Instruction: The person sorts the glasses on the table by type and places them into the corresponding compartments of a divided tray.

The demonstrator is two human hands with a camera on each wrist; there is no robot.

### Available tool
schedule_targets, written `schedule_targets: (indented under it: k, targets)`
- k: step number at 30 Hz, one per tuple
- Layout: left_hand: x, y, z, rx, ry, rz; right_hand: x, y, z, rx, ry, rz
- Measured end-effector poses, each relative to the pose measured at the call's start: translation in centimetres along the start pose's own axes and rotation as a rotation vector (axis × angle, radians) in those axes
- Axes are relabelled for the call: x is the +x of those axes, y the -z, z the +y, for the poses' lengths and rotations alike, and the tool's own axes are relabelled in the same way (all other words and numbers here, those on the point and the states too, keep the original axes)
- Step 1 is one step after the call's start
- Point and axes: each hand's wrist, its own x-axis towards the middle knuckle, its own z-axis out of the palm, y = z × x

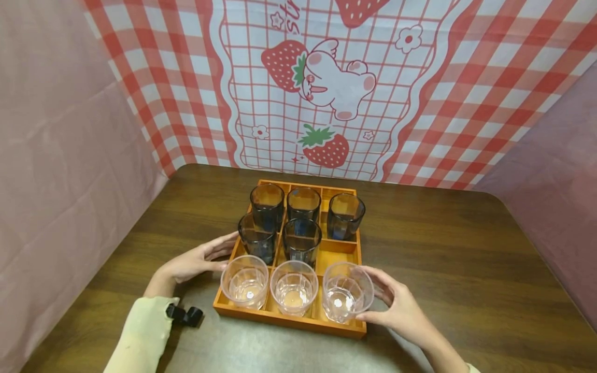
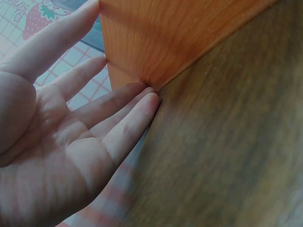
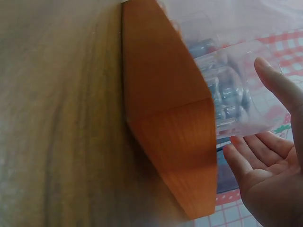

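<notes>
A wooden tray (image 1: 289, 322) with dividers stands on the table. Three clear cups, the left one (image 1: 245, 282), the middle one (image 1: 294, 289) and the right one (image 1: 344, 295), fill its front row. My right hand (image 1: 396, 308) holds the right clear cup between thumb and fingers; in the right wrist view the thumb (image 3: 277, 82) crosses its wall and the fingers lie along its other side. My left hand (image 1: 198, 261) is at the tray's left side, fingers extended, fingertips against the wooden wall (image 2: 137, 42) in the left wrist view.
Several dark tinted glasses stand in the back and middle rows, among them the back right one (image 1: 345, 217). The middle row's right compartment (image 1: 336, 256) shows bare wood. A black strap piece (image 1: 186, 315) is at my left sleeve. A checked strawberry cloth (image 1: 326, 93) hangs behind the table (image 1: 443, 248).
</notes>
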Motion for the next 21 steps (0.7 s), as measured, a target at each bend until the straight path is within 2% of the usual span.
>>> schedule_targets:
  k: [7,13,17,21]
  targets:
    - [0.1,0.0,0.2,-0.001,0.006,0.001,-0.1,-0.4,1.0,-0.172,0.008,0.015]
    - [0.0,0.1,0.3,0.003,0.017,0.012,-0.1,-0.4,1.1,-0.253,0.013,0.005]
    - [-0.1,0.1,0.2,0.007,0.020,0.012,-0.1,0.1,0.9,-0.258,-0.009,-0.042]
    - [-0.2,0.2,0.2,0.011,0.003,-0.002,-0.1,1.4,0.5,-0.197,0.004,-0.074]
